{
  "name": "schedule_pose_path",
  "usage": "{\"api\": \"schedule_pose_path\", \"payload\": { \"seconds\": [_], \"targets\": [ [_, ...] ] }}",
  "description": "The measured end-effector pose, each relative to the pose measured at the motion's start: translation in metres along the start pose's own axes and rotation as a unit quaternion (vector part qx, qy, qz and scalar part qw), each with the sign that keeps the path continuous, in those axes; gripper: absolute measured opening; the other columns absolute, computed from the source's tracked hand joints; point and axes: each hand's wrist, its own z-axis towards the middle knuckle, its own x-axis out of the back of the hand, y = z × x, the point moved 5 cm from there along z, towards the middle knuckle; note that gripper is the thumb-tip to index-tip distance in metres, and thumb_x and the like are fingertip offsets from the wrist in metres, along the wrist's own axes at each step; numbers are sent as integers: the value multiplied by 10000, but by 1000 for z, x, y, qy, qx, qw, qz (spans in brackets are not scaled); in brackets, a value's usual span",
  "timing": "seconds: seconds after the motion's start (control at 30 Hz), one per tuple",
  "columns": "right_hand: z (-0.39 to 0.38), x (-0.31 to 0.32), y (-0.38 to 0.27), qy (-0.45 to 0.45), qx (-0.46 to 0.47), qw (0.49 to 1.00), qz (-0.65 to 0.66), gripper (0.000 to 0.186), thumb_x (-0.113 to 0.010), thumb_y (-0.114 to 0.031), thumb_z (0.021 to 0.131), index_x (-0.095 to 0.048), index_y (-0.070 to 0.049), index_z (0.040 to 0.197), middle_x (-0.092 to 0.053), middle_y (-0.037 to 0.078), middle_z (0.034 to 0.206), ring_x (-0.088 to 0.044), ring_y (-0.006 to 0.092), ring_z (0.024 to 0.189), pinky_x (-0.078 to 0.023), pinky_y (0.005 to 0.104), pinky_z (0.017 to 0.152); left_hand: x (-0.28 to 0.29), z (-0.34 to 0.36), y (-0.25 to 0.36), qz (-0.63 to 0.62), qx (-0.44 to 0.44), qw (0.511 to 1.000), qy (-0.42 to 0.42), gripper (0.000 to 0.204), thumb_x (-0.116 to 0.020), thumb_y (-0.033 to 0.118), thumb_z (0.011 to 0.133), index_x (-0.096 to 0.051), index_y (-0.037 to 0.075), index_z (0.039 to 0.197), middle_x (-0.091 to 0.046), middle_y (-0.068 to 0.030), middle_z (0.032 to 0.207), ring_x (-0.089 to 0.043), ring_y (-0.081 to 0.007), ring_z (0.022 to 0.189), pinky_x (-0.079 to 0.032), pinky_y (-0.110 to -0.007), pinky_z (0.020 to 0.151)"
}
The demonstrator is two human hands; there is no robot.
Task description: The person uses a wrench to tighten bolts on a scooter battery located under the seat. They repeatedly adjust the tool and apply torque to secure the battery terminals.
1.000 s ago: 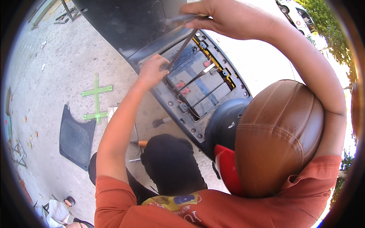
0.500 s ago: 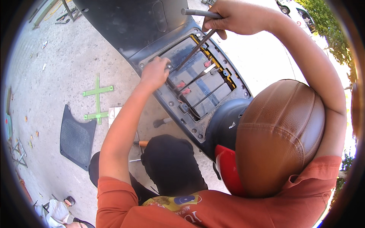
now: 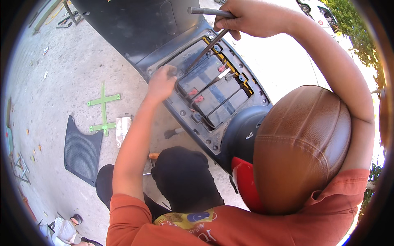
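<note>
The floorboard (image 3: 182,112) of a scooter is uncovered, and several grey batteries (image 3: 205,78) sit in its bay with red and blue terminals and dark cables. My right hand (image 3: 254,18), at the far side, is wrapped round a T-handle wrench (image 3: 209,48). One end of its thick handle sticks out to the left, and its long shaft slants down to the bay's left side. My left hand (image 3: 161,84) is over the bay's left rim, beside the shaft's lower end. Its fingers are curled and slightly blurred round a small dark thing I cannot make out.
The brown seat (image 3: 303,147) rises at right between my arms. On the concrete at left lie a dark ribbed panel (image 3: 83,149), a green metal bracket (image 3: 104,107) and a small box (image 3: 123,131). An orange-handled tool (image 3: 154,156) is by my knee.
My left hand has drawn back slightly left, away from the batteries. My right hand and the wrench have shifted a little to the left in the picture.
</note>
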Motion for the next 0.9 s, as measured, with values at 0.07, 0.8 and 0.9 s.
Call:
{"api": "schedule_pose_path", "payload": {
  "seconds": [0.07, 0.8, 0.9],
  "targets": [
    [0, 0, 0, -8, -7, 1000, 4, 368, -562, -262, 1029, -718, -9, 811, -724, 105, 759, -691, 259, 762, -523, 404, 760, 7, -2, 1, -45, 42, 997, -43, 340, -734, 182, 885, -692, 39, 1190, -734, -128, 1164, -703, -249, 1053, -532, -378, 940],
    [8, -1, 16, -8, 34, 999, 29, 208, -655, -149, 920, -770, -4, 1015, -771, 93, 865, -712, 198, 825, -545, 359, 774, 97, -61, -118, -82, 229, 958, 150, 364, -728, 279, 971, -736, -68, 1080, -728, -133, 722, -688, -167, 555, -582, -306, 605],
    [0, 12, 27, -10, -21, 999, 30, 218, -662, -165, 920, -770, 1, 1013, -779, 80, 886, -708, 184, 823, -547, 349, 757, 93, -62, -106, 102, 290, 942, 132, 423, -690, 394, 986, -732, 9, 1156, -733, -132, 717, -704, -182, 599, -570, -339, 628]
  ]
}}
